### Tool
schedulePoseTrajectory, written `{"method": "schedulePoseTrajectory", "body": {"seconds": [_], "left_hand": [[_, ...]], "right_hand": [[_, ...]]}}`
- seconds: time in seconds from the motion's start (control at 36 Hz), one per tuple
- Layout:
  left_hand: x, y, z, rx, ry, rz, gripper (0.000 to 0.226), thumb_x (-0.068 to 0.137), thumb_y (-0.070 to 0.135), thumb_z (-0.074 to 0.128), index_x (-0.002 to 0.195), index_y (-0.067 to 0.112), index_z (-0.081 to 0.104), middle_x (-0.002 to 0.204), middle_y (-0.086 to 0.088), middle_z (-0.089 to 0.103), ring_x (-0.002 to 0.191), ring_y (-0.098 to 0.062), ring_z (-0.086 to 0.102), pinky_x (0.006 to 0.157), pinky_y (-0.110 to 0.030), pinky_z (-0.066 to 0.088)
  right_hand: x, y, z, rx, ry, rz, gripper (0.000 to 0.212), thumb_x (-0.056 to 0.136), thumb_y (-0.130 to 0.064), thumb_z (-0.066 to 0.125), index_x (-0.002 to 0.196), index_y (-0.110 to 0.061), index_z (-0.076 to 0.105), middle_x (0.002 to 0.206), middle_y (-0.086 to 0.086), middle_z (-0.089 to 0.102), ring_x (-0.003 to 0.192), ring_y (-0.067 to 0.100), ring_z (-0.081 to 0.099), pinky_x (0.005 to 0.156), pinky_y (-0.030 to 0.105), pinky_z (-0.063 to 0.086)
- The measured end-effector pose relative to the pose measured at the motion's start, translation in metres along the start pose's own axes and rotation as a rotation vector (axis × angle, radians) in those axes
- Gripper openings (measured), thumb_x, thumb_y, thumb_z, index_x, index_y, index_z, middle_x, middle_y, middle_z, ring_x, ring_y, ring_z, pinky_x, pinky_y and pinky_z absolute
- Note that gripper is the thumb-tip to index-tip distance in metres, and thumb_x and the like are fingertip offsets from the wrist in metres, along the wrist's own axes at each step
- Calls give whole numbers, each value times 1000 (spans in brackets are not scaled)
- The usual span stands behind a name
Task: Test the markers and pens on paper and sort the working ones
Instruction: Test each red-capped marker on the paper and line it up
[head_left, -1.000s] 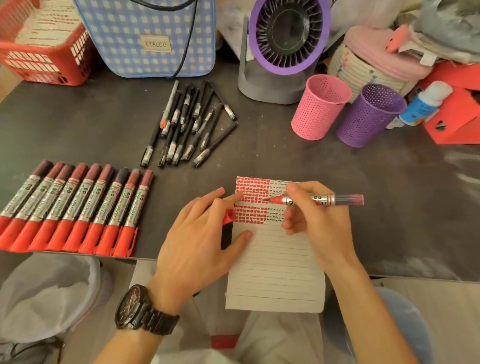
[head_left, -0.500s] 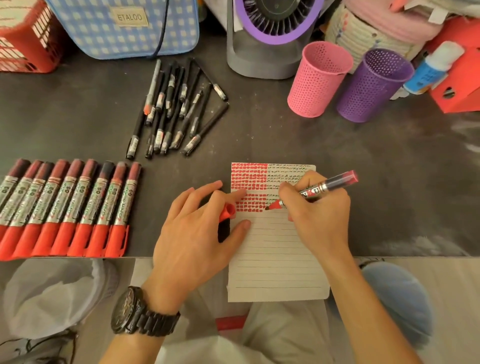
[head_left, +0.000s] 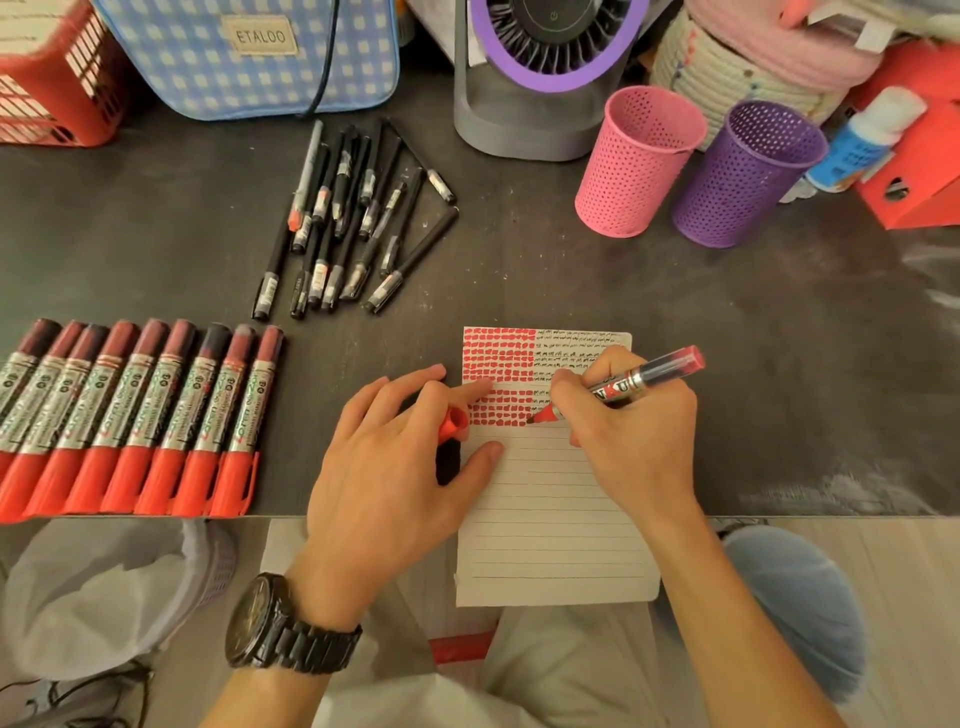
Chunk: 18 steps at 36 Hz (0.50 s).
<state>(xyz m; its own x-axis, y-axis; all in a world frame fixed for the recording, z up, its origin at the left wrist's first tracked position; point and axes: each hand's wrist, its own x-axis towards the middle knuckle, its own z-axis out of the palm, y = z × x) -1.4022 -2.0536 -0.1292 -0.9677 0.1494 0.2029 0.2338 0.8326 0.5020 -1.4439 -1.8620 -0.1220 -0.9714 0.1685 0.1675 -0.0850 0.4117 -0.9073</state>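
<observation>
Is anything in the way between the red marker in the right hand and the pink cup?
Nothing visible. Bare table lies between the red marker in the right hand and the pink cup; the black pens lie off to the left.

We saw only the mouth of the red cap (head_left: 456, 419) under the left hand (head_left: 389, 467), the right hand (head_left: 634, 436) buried the middle of the marker (head_left: 670, 366), the fan (head_left: 498, 130) and red basket (head_left: 62, 119) ran off the top edge, and label print on the row of markers (head_left: 130, 410) seemed too blurred to read.
</observation>
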Motion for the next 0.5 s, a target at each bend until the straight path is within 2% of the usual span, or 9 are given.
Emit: {"method": "schedulePoseTrajectory", "body": {"seconds": [0.14,0.25,0.39,0.5], "left_hand": [[-1,-1,0,-6,-11,-7,33,91,59,56,93,42,28,134,21,61,138,-6,43,118,-40,30],[0,1,0,-4,-16,-12,34,91,60,55,94,45,25,135,21,60,139,-6,43,119,-40,29],[-1,1,0,-12,-8,-14,37,90,59,57,93,46,23,133,21,61,138,-5,43,118,-41,31],[-1,1,-1,-17,-3,-19,38,89,60,56,94,49,20,133,20,62,137,-6,45,117,-41,32]], "right_hand": [[-1,-1,0,16,3,9,30,83,-4,73,58,-2,57,48,12,55,47,30,53,50,42,46],[-1,0,-1,22,4,12,31,85,-6,73,58,-7,58,46,3,56,41,15,53,46,31,46],[-1,0,0,1,4,16,31,84,-7,73,58,-6,57,48,9,55,47,28,53,49,41,45],[-1,0,-1,-3,7,10,30,85,-6,72,59,-6,57,48,8,55,46,24,53,47,36,45]]}}
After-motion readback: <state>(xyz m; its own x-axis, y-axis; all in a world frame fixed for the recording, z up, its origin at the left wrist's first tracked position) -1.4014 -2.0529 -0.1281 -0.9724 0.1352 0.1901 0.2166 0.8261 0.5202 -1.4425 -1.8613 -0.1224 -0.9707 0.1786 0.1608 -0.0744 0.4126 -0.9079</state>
